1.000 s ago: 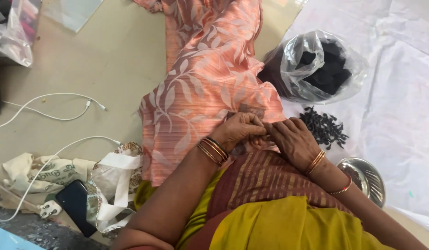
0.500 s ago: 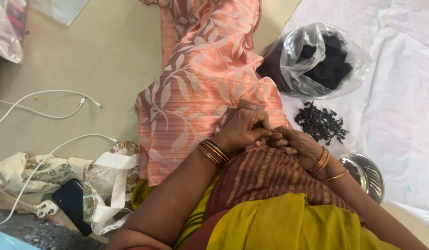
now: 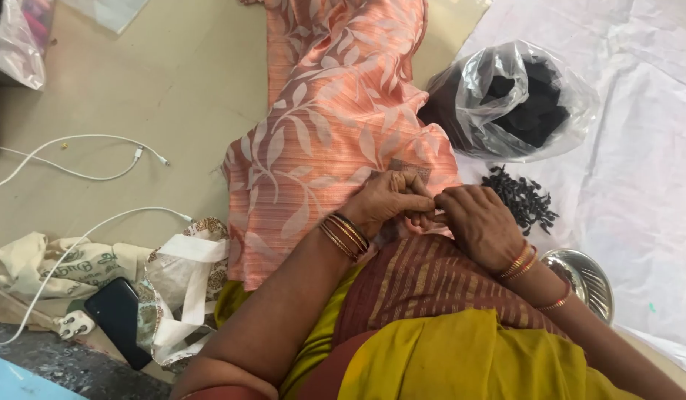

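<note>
At frame centre, the left hand (image 3: 387,200) and right hand (image 3: 480,226) meet, fingers pinched together over the peach leaf-patterned cloth (image 3: 335,126); what they pinch cannot be told.

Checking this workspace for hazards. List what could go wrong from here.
1. The left hand and right hand meet tightly over the peach cloth; whatever they pinch is hidden, so a slip might go unnoticed.
2. The loose pile of small black pieces lies close to the right hand; a wrist sweep could scatter it.
3. The white cable trails across the floor and may snag.
</note>
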